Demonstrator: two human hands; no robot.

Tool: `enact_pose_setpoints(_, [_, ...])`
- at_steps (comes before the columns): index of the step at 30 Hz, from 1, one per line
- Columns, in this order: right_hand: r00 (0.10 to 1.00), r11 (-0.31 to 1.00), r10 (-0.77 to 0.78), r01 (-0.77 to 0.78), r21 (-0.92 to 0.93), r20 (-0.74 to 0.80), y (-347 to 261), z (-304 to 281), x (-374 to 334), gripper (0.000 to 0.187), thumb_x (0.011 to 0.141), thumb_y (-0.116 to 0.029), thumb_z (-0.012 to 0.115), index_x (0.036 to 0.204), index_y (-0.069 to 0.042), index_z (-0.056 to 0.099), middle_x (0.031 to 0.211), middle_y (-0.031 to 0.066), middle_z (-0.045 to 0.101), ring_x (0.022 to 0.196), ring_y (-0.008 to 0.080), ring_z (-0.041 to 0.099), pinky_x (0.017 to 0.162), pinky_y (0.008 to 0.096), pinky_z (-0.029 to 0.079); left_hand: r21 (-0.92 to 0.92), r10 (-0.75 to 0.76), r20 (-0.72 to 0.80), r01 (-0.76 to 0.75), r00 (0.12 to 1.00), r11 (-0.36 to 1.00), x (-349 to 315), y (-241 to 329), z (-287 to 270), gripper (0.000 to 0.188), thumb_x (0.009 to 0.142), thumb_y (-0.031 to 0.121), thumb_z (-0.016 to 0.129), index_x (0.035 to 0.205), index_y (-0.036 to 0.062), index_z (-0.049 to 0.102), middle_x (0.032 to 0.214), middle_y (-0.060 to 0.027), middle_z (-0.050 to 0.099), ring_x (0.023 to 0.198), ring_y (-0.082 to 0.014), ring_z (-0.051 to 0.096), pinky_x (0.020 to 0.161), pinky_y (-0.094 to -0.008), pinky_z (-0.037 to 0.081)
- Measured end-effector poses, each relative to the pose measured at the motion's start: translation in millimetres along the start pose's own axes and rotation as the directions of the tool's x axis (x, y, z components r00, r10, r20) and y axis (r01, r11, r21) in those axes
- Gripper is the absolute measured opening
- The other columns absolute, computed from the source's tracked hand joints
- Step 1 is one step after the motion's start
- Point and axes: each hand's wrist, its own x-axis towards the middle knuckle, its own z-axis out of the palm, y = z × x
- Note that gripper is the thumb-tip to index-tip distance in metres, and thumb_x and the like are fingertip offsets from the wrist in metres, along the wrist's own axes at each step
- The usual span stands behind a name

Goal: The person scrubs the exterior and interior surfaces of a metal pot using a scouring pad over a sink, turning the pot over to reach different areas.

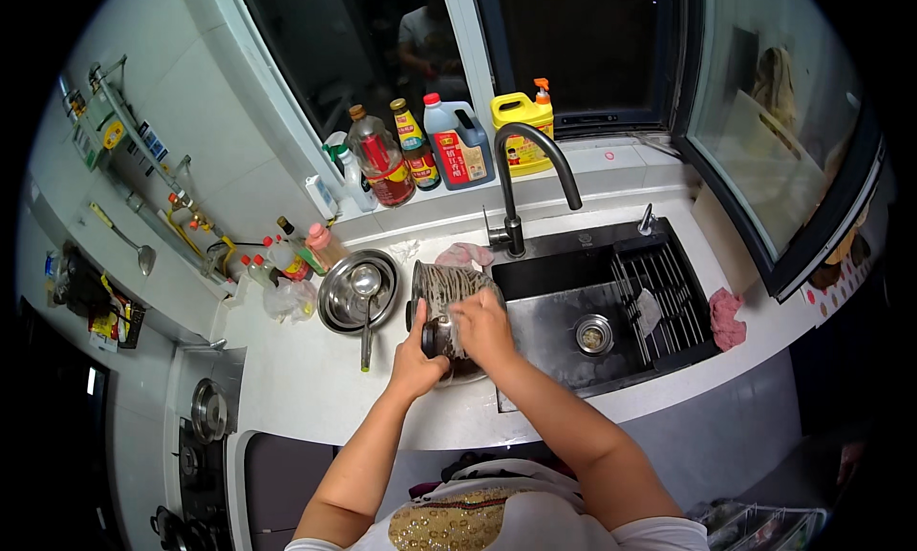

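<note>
A round see-through pot [447,286] with grey-brown streaks on its wall sits tilted on the counter at the left side of the sink. My left hand [417,368] grips its near left side around a dark fitting, thumb and fingers on either side. Dark brown matter shows low in the pot, partly hidden by my hands. Over the pot's opening is my right hand [484,329], its fingers curled and slightly smeared by motion. Whatever they hold, if anything, is not clear.
Left of the pot, a steel bowl [334,298] holds a ladle [366,282]. The black sink [554,336] has a tap [514,198] and drying rack [669,307]. Pink cloths [727,319] lie nearby. Several bottles, including a yellow jug [521,121], line the sill beside an open window [764,140].
</note>
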Motion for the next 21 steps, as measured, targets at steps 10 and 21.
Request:
enact_pose_setpoints(10, [0.994, 0.995, -0.095, 0.097, 0.027, -0.046, -8, -1, 3, 0.015, 0.077, -0.001, 0.064, 0.091, -0.006, 0.068, 0.089, 0.0129, 0.056, 0.082, 0.0326, 0.060, 0.071, 0.0408, 0.050, 0.107, 0.024, 0.029, -0.027, 0.999, 0.994, -5, 7, 2, 0.103, 0.061, 0.010, 0.060, 0.151, 0.0206, 0.010, 0.079, -0.0227, 0.066, 0.073, -0.0386, 0.065, 0.071, -0.0381, 0.051])
enact_pose_setpoints(21, [0.992, 0.989, -0.129, 0.129, 0.078, -0.010, -14, -15, -28, 0.012, 0.076, 0.001, 0.065, 0.087, -0.002, 0.069, 0.089, 0.0135, 0.058, 0.076, 0.0285, 0.061, 0.065, 0.0364, 0.050, 0.205, 0.022, 0.012, -0.024, 1.000, 0.978, -9, 7, 14, 0.103, 0.063, 0.011, 0.061, 0.151, 0.0238, 0.008, 0.081, -0.0261, 0.065, 0.079, -0.0447, 0.063, 0.075, -0.0441, 0.051])
